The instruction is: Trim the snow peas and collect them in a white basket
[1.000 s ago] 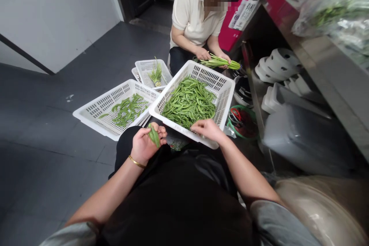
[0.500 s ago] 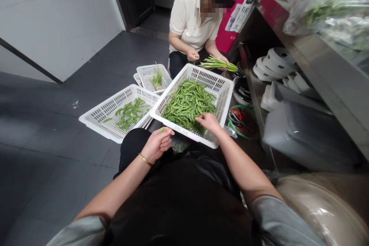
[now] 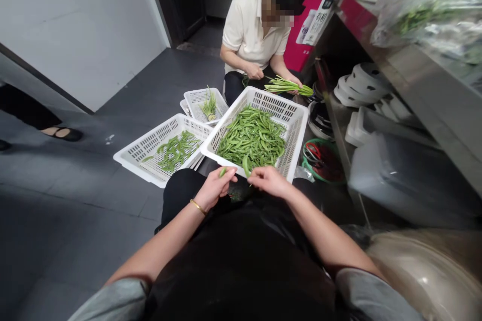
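My left hand [image 3: 215, 188], with a gold bangle at the wrist, is closed on a green pod [image 3: 222, 172] whose end pokes out above the fingers. Pinched in my right hand [image 3: 269, 180] is another pod [image 3: 246, 165], held upright at the near rim of the large white basket [image 3: 298, 145]. That basket is tilted and holds a heap of green pea pods [image 3: 252, 135]. To its left, a second white basket [image 3: 131, 159] contains a smaller spread of pods [image 3: 176, 150]. The two hands are a short way apart.
Across the baskets a crouching person [image 3: 250, 30] holds a bunch of green stalks [image 3: 288, 86]. A small basket [image 3: 192, 100] holds more stalks. Someone's foot [image 3: 68, 134] is on the floor at left. Metal shelving [image 3: 422, 90] with plastic tubs [image 3: 399, 175] lines the right side.
My right hand has come out of the pod heap toward my left hand, now with a pod in its fingers. A leg and foot have appeared at the left edge.
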The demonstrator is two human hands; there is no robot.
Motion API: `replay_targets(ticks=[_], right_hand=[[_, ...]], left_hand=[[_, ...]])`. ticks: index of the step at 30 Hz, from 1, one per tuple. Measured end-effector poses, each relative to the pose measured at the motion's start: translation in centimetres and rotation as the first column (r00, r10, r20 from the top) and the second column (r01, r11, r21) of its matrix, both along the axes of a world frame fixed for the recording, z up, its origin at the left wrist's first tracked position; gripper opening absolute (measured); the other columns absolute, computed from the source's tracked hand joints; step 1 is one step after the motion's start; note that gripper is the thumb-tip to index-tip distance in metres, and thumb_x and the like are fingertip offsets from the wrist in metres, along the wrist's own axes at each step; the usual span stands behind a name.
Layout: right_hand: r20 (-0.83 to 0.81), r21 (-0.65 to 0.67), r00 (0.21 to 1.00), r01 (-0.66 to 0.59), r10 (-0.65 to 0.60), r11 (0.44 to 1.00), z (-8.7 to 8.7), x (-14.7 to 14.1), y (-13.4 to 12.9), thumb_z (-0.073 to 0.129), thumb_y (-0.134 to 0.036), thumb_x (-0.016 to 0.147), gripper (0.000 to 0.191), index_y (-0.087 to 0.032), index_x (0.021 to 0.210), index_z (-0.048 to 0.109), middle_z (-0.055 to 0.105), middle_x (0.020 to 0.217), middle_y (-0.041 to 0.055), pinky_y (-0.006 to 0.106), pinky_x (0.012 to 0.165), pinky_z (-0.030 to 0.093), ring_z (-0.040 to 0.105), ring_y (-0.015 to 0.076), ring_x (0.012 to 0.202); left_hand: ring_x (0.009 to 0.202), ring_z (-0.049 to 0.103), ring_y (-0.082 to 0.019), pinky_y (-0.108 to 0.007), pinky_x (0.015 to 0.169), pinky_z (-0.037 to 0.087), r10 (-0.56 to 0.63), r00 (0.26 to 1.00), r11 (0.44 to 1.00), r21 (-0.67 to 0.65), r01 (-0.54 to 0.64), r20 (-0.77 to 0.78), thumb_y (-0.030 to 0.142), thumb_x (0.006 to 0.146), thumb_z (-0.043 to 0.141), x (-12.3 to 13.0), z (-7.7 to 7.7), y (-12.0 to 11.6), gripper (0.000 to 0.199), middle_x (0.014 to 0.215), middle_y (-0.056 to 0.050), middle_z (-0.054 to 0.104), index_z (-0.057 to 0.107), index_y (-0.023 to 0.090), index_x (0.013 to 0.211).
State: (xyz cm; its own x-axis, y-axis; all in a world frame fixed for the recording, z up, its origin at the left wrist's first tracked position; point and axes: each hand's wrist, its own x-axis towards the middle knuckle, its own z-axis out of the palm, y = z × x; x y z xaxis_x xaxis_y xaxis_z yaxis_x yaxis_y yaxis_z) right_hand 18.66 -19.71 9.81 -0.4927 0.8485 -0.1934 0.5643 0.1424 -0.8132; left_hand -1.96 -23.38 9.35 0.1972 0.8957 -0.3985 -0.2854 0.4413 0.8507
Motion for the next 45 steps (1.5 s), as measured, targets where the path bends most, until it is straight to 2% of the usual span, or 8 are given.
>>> replay_targets(ticks=[5, 12, 22, 29, 33, 36, 41, 45], right_hand=[[-0.172, 0.044, 0.978, -0.112, 0.118, 0.993, 1.1, -2.0, -2.0, 0.059, -0.035, 0.081, 0.020, -0.016, 0.074, 0.063, 0.058, 0.062, -0.0028, 0.020, 0.054, 0.037, 0.049, 0.0091, 0.054], [-0.281, 0.263, 0.957, 0.002, 0.075, 0.965, 3.4, -2.9, 0.1, 0.058, -0.030, 0.084, 0.014, -0.018, 0.078, 0.064, 0.060, 0.071, 0.0011, 0.022, 0.058, 0.042, 0.054, 0.0113, 0.062], [-0.054, 0.793, 0.997, 0.004, 0.063, 0.609, 3.4, -3.8, -1.6, 0.052, -0.016, 0.084, 0.017, -0.019, 0.068, 0.057, 0.055, 0.064, 0.0010, 0.024, 0.056, 0.040, 0.050, 0.0122, 0.058], [-0.324, 0.506, 0.941, 0.256, -0.094, 0.823, 5.4, 1.1, -1.2, 0.058, -0.022, 0.084, 0.005, -0.020, 0.080, 0.060, 0.057, 0.072, 0.0003, 0.025, 0.057, 0.044, 0.054, 0.0130, 0.062], [-0.078, 0.452, 0.992, -0.054, 0.100, 0.890, 4.2, -1.7, -1.3, 0.059, -0.032, 0.086, 0.026, -0.019, 0.108, 0.058, 0.061, 0.093, 0.0059, 0.026, 0.063, 0.046, 0.058, 0.0143, 0.071], [0.087, 0.453, 0.967, -0.254, 0.241, 0.855, 2.9, -4.3, -1.8, 0.050, -0.031, 0.092, 0.019, -0.017, 0.088, 0.062, 0.061, 0.078, 0.0048, 0.026, 0.062, 0.042, 0.056, 0.0150, 0.067], [-0.227, 0.244, 0.959, -0.114, 0.172, 0.963, 1.4, -4.8, -2.3, 0.043, -0.035, 0.094, 0.033, -0.017, 0.069, 0.056, 0.052, 0.055, -0.0023, 0.021, 0.054, 0.037, 0.049, 0.0098, 0.050], [-0.354, -0.063, 0.933, -0.101, 0.073, 0.993, 1.5, -4.2, -2.3, 0.041, -0.041, 0.094, 0.036, -0.017, 0.071, 0.055, 0.047, 0.048, -0.0057, 0.019, 0.048, 0.036, 0.045, 0.0080, 0.042]], left_hand=[[0.035, 0.024, -0.001, -0.016, 0.036, 0.014, -0.110, 0.994, 0.994, 0.020, 0.109, 0.021, 0.042, 0.071, 0.072, 0.1, 0.2, -0.1, 0.034, 0.042, 0.009, 0.035, 0.063, 0.010, 0.081], [0.037, 0.027, 0.000, -0.016, 0.036, 0.012, -0.204, 0.960, 0.978, -0.004, 0.209, 0.191, 0.037, 0.074, 0.070, -1.7, 1.6, -1.0, 0.029, 0.057, -0.001, 0.055, 0.065, 0.009, 0.078], [0.036, 0.024, 0.001, -0.013, 0.033, 0.012, 0.014, 0.946, 0.984, -0.173, 0.045, 0.323, 0.036, 0.066, 0.076, -1.1, 1.0, -0.7, 0.032, 0.053, 0.002, 0.050, 0.062, 0.008, 0.074], [0.041, 0.033, -0.002, -0.014, 0.036, 0.021, 0.343, 0.935, 0.923, 0.154, -0.354, 0.093, 0.034, 0.068, 0.075, -3.6, 1.6, -0.1, 0.028, 0.061, 0.000, 0.057, 0.058, 0.012, 0.075], [0.042, 0.034, -0.003, -0.017, 0.038, 0.023, 0.252, 0.958, 0.925, 0.324, -0.197, -0.139, 0.039, 0.075, 0.069, -3.1, 2.1, -0.7, 0.027, 0.056, 0.002, 0.053, 0.061, 0.013, 0.074], [0.044, 0.036, -0.005, -0.018, 0.041, 0.026, 0.195, 0.947, 0.922, 0.378, -0.087, -0.255, 0.039, 0.077, 0.067, -2.8, 2.2, -1.5, 0.026, 0.054, 0.003, 0.050, 0.063, 0.013, 0.076], [0.045, 0.037, -0.005, -0.018, 0.041, 0.025, 0.129, 0.966, 0.943, 0.330, -0.049, -0.225, 0.038, 0.078, 0.065, -3.4, 1.5, -2.5, 0.025, 0.064, -0.002, 0.061, 0.062, 0.013, 0.078], [0.045, 0.039, -0.005, -0.018, 0.043, 0.028, -0.226, 0.921, 0.923, 0.234, 0.307, -0.316, 0.037, 0.074, 0.069, -3.1, 1.0, -2.9, 0.028, 0.058, -0.001, 0.059, 0.062, 0.012, 0.067]])
